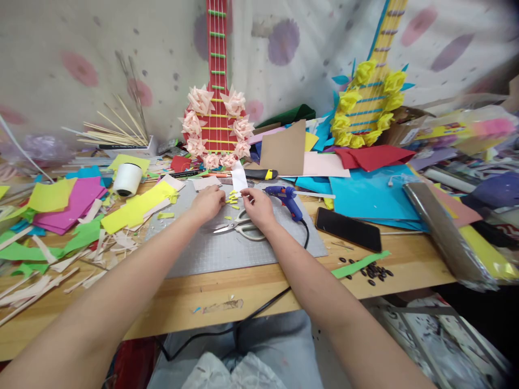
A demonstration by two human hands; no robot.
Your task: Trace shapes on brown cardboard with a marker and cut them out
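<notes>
Both my hands rest on a grey cutting mat (227, 248) at the middle of the wooden table. My left hand (207, 203) has its fingers curled in a pinch beside several small yellow paper strips (232, 199). My right hand (257, 207) is also pinched, its fingertips at the same strips. What each pinch holds is too small to name. A pair of pale-handled scissors (242, 227) lies on the mat just under my right hand. A blue glue gun (287, 198) lies right of it, its black cord running off the table's front edge.
A red paper guitar (217, 121) with pink flowers and a yellow one (371, 102) with yellow flowers lean against the back wall. Coloured paper sheets and scraps cover the left and back. A black phone (347, 228), dark seeds (375, 272), a white tape roll (127, 179) and a foil roll (444, 235) lie around.
</notes>
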